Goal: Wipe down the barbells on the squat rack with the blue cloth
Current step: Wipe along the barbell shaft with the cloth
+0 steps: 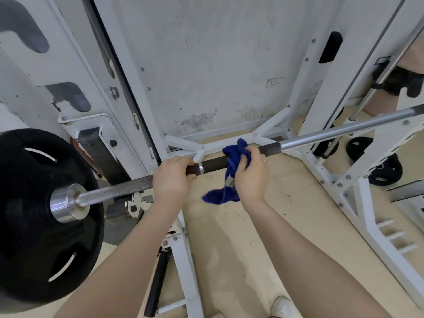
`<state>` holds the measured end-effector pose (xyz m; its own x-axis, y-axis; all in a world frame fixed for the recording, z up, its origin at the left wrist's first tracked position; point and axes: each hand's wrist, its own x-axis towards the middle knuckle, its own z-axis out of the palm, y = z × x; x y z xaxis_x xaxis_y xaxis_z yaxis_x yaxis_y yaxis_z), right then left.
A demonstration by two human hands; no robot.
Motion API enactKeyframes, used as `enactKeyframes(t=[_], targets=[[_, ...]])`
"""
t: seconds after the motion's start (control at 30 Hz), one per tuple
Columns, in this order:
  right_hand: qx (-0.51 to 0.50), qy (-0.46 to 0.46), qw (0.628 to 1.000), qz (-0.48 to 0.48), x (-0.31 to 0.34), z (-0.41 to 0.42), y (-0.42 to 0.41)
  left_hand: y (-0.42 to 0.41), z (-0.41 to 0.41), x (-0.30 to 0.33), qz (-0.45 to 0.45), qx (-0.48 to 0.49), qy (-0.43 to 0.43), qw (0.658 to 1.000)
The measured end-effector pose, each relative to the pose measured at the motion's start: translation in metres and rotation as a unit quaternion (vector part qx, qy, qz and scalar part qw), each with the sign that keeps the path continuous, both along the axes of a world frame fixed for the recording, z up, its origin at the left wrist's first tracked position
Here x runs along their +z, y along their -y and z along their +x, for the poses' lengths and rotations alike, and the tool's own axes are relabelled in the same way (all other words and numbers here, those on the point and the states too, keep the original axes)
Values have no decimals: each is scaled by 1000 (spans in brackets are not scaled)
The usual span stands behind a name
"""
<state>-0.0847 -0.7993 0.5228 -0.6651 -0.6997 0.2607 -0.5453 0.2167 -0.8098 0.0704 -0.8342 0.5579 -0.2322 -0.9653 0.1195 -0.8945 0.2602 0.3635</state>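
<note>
A barbell (321,135) runs across the view from lower left to upper right, resting in the white squat rack (321,92). Its dark knurled section lies between my hands. My left hand (172,177) is wrapped around the bar near a chrome ring. Just to the right, my right hand (251,175) presses a crumpled blue cloth (234,154) around the bar; the cloth's tail (220,196) hangs below with a small label showing. A black weight plate (34,226) sits on the bar's left sleeve.
White rack uprights stand at left (75,65) and right. A pale wall (206,65) lies behind. Black plates (385,171) rest on the beige floor at right. A second person's legs (378,97) show at far right. A black handle (157,283) leans near my shoe (283,306).
</note>
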Motion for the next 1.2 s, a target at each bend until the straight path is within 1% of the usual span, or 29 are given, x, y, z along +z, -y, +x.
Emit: enactKeyframes(t=[0.07, 0.17, 0.2, 0.27, 0.4, 0.47, 0.53, 0.6, 0.67, 0.73, 0.77, 0.83, 0.9, 0.97, 1.0, 1.03, 1.07, 1.1, 1.13, 1.2], targets=[[-4, -27, 1000, 6, 1, -28, -1, -1, 0, -1, -3, 3, 0, 1000], [-83, 16, 996, 36, 3, -65, 2, -3, -2, -3, -18, 9, -7, 1000], [-89, 14, 995, 42, 4, -64, 2, -4, -3, -4, -23, 12, -10, 1000], [-51, -7, 998, 40, 6, -36, 5, -5, -4, -5, -32, 16, -13, 999], [110, -39, 993, 19, 5, 52, -4, -5, -3, -3, -29, 13, 7, 999], [149, -70, 986, 19, 6, 56, -5, -5, -3, -2, -27, 12, 9, 1000], [121, -74, 990, 15, 10, 28, -1, -5, -3, -3, -26, 16, -9, 1000], [30, -55, 998, 0, 16, -14, 6, -6, -2, -4, -31, 21, -28, 999], [-39, -43, 998, 29, 22, -42, 10, -6, -2, -7, -38, 20, -45, 998], [-49, -65, 993, 80, 21, -39, 13, -5, -1, -10, -45, 20, -45, 998], [-40, -81, 991, 100, 20, -30, 13, -5, -2, -10, -48, 22, -44, 998], [-7, -111, 988, 104, 16, -7, 8, -6, -3, -11, -55, 19, -45, 997], [49, -129, 985, 103, 15, 7, 0, -8, -5, -10, -53, 19, -36, 998], [132, -154, 973, 109, 16, 9, -4, -11, -8, -7, -48, 28, -24, 998], [179, -130, 971, 89, 17, 5, -5, -13, -10, -6, -47, 35, -21, 998], [217, -69, 972, 63, 21, -2, -5, -15, -13, -6, -45, 44, -23, 998], [242, 15, 969, 40, 27, -12, -7, -17, -17, -6, -43, 54, -33, 997], [251, 89, 964, 25, 32, -24, -10, -20, -23, -5, -45, 64, -53, 996], [253, 141, 957, 14, 36, -37, -14, -24, -30, -6, -52, 64, -79, 993], [269, 204, 941, 15, 39, -64, -27, -35, -51, -6, -59, 19, -132, 989]])
